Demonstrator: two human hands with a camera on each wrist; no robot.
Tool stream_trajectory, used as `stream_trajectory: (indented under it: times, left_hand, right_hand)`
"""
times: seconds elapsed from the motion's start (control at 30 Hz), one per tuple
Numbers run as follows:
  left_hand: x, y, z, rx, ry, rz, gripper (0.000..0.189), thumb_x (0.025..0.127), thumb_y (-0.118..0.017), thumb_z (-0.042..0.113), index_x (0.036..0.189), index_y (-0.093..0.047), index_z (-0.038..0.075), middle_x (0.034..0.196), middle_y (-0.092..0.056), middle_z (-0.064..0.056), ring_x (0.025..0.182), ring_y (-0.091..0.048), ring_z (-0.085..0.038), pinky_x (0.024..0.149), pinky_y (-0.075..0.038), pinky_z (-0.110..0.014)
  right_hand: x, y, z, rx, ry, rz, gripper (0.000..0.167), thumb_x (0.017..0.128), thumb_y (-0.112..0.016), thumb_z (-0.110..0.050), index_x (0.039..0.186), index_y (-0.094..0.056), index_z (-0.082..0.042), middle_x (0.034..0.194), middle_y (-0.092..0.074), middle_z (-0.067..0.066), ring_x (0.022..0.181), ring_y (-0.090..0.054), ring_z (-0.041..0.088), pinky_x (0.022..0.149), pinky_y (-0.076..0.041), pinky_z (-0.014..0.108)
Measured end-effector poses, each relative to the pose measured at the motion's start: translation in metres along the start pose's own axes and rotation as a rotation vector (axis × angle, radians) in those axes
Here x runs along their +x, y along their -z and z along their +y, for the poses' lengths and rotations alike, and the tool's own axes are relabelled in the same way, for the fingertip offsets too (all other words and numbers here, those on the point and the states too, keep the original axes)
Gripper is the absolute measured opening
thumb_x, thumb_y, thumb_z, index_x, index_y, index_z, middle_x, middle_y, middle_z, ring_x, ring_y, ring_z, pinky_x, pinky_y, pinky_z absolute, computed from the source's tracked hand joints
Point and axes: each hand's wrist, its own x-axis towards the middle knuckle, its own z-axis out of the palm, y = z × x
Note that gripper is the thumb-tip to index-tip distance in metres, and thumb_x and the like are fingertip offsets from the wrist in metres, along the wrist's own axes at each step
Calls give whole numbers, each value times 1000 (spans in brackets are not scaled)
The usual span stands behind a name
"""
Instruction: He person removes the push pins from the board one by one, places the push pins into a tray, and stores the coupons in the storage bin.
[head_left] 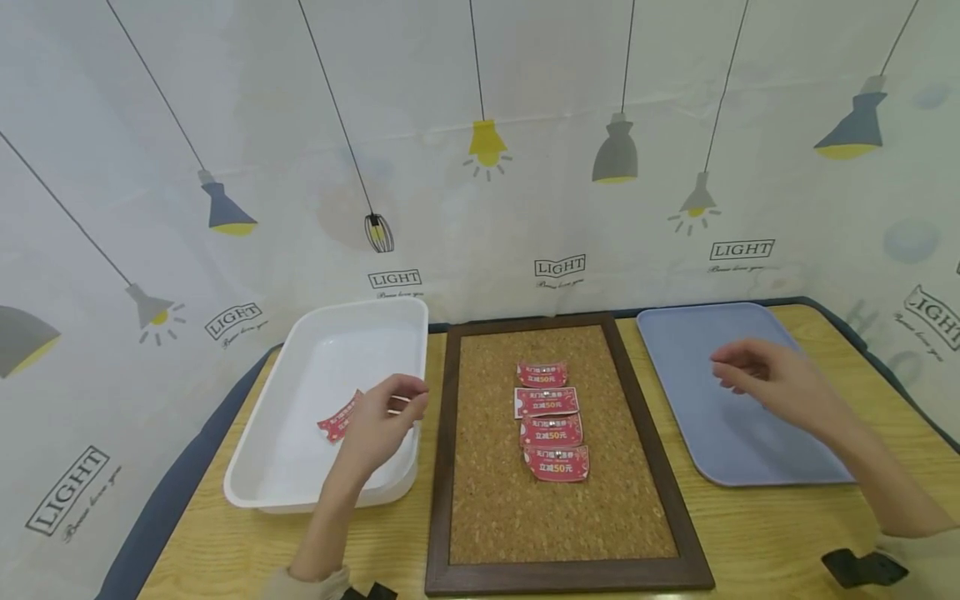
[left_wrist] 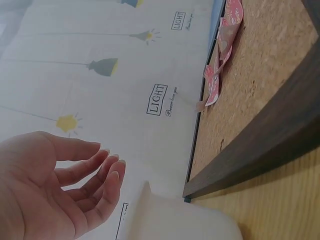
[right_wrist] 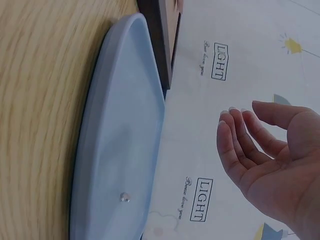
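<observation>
My left hand point(head_left: 381, 427) hovers over the right side of a white plastic tray point(head_left: 300, 375), its fingers loosely bent and holding nothing. Partly hidden behind that hand, a red paper coupon point(head_left: 333, 423) lies in the tray. Above a blue tray point(head_left: 697, 433) hangs my right hand point(head_left: 783, 387), fingers relaxed around bare air. A small shiny pin-like piece point(right_wrist: 125, 197) shows in the blue tray in the right wrist view. Between the hands, a cork board point(head_left: 487, 508) bears several red coupons point(head_left: 553, 432) in a column, each with a small shiny spot near its top middle.
The cork board has a raised dark wooden frame point(head_left: 570, 577). All three pieces stand side by side on a wooden table point(head_left: 757, 542). Behind them hangs a pale cloth point(head_left: 555, 200) printed with lamps.
</observation>
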Motion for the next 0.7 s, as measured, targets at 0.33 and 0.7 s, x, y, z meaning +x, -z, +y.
stream_trajectory:
  times: [0.33, 0.7]
  left_hand:
    - [-1, -31, 3, -33, -76, -95, 11, 98, -65, 7, 108, -69, 6, 100, -69, -10, 86, -65, -15, 77, -55, -28]
    - [-1, -60, 1, -13, -142, -199, 11, 99, -62, 5, 106, -67, -1, 97, -68, -12, 85, -64, -18, 74, -54, -27]
  right_hand:
    - [7, -22, -21, 12, 65, -44, 19, 100, -64, -11, 115, -64, 0, 96, -71, 5, 80, -65, 2, 67, -54, 24]
    - [13, -41, -55, 34, 46, -110, 22, 101, -64, -19, 117, -66, -4, 103, -71, 3, 90, -67, 13, 76, -54, 26]
